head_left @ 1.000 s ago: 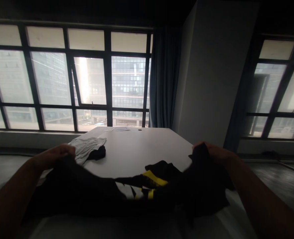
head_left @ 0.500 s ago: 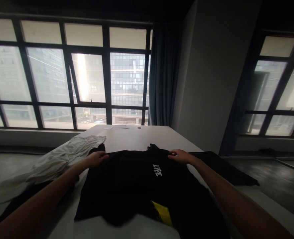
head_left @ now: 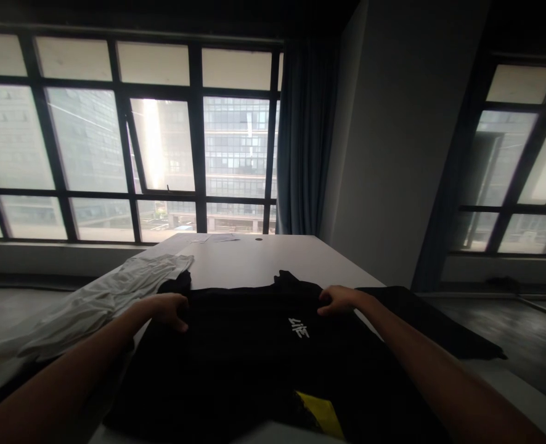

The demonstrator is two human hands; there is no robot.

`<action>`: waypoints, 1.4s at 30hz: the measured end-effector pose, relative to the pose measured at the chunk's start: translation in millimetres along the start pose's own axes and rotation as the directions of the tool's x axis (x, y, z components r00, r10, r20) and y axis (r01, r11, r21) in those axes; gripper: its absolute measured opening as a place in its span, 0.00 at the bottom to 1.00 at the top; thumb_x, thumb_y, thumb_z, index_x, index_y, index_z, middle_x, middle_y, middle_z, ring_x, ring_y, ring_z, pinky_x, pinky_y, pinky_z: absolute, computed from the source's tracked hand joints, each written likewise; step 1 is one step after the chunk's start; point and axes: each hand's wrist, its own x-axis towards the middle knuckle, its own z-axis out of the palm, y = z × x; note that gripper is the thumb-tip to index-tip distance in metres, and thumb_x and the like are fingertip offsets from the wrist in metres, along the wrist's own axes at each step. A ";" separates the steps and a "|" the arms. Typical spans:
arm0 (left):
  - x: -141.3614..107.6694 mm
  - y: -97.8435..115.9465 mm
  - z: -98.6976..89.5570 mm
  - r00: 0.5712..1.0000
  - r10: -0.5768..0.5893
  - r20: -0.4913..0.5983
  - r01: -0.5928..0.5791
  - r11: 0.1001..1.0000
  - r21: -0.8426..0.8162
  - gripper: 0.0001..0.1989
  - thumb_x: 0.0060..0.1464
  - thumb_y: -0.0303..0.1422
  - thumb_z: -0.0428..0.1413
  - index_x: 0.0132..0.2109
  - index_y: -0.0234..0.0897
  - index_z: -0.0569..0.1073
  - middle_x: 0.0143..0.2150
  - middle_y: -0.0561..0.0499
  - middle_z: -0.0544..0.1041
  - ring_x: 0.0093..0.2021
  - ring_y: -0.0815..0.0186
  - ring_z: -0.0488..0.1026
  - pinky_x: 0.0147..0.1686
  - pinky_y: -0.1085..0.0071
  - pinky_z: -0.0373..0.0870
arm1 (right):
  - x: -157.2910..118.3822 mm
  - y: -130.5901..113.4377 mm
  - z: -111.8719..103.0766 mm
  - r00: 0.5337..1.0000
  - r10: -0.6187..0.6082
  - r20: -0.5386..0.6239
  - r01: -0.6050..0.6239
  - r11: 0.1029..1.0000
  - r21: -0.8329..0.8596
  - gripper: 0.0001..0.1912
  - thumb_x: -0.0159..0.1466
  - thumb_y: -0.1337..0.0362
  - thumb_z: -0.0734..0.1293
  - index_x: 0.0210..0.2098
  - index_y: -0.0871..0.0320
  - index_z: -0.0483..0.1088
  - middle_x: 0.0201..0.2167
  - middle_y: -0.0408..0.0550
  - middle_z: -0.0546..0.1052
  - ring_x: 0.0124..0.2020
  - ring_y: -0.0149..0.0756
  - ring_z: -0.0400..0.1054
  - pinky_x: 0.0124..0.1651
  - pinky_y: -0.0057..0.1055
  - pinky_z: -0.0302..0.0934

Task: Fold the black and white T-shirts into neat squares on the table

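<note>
A black T-shirt is spread wide between my hands over the white table. It carries white lettering and a yellow patch near its lower edge. My left hand grips the upper left part, fingers over the far edge and thumb on the near face. On the upper right, my right hand pinches the cloth beside the lettering, its fingers curled. A small dark flap of fabric sticks up from the far edge between the hands. The shirt's darkness hides its folds.
Crumpled white clothing lies along the left side of the table. Black cloth extends over the right edge. Papers rest at the far end, before windows and a blue curtain.
The T-shirt has come nearer to me and its lower edge has dropped. Both hands have moved slightly lower, the left also outward, with the left thumb now spread from the fingers.
</note>
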 end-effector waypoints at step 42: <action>-41.8 44.0 23.5 0.932 0.352 -0.087 -0.346 0.935 0.077 0.31 0.46 0.40 0.63 0.58 0.41 0.72 0.62 0.44 0.70 0.59 0.52 0.69 0.59 0.62 0.64 | -79.5 -62.2 33.9 0.957 -0.289 -0.020 0.287 0.938 0.194 0.23 0.60 0.47 0.68 0.48 0.55 0.78 0.44 0.50 0.79 0.44 0.44 0.73 0.46 0.34 0.65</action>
